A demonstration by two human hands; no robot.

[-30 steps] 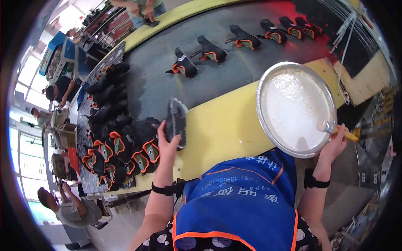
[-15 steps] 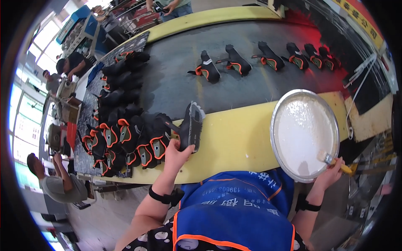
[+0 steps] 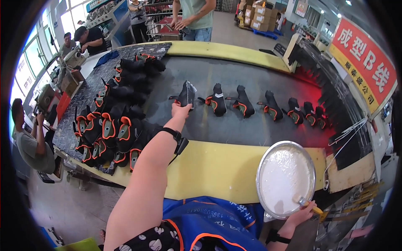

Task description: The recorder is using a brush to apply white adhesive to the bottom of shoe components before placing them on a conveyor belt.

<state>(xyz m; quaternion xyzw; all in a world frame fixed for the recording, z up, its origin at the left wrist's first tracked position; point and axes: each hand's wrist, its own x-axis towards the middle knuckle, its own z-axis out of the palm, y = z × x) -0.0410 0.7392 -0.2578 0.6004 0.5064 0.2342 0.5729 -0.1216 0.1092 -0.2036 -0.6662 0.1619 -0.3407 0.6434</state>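
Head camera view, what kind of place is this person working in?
Most likely a shoe factory assembly line. A row of black and orange shoe uppers rides a dark conveyor belt, the left hand sets one down, and the right hand holds a brush at a round pan of white glue.

Matt black cloth on the shoe upper (image 3: 185, 94), orange trim on its neighbours. The belt (image 3: 234, 125) looks dull, dark and rubbery; the bench (image 3: 209, 167) smooth painted yellow. Shiny metal pan (image 3: 286, 179), glossy white glue inside.
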